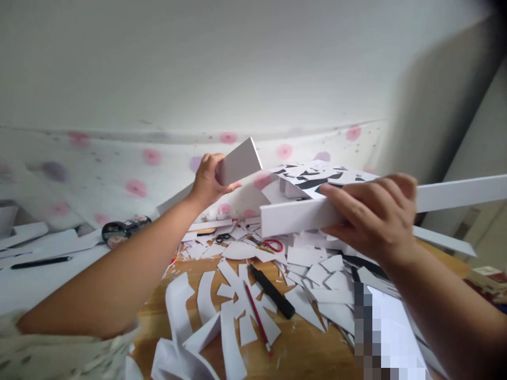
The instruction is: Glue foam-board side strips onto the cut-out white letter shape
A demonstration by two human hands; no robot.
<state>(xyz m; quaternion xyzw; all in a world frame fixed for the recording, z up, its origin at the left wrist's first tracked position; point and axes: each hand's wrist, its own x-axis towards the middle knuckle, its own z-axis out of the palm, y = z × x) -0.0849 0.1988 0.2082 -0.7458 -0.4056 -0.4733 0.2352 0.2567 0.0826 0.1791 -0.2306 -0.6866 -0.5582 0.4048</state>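
My left hand (209, 179) is closed around a flat white board strip (241, 161), raised above the table and tilted up to the right. Part of that strip shows again behind my wrist. In my right hand (376, 216) is a long, narrow white board strip (463, 192), held almost level, its left end towards the middle. The two strips are apart. Below them lie a black cutter-like tool (272, 291), a red pencil (257, 316) and red-handled scissors (272, 245) among white cut pieces (206, 298).
Many white scraps (309, 257) cover the wooden table (309, 345). A white box-like structure (293, 187) with black pieces on top stands behind. A dark cylinder (127, 229) and a black pen (41, 262) lie left. A partly pixelated bright screen (396, 332) is at lower right.
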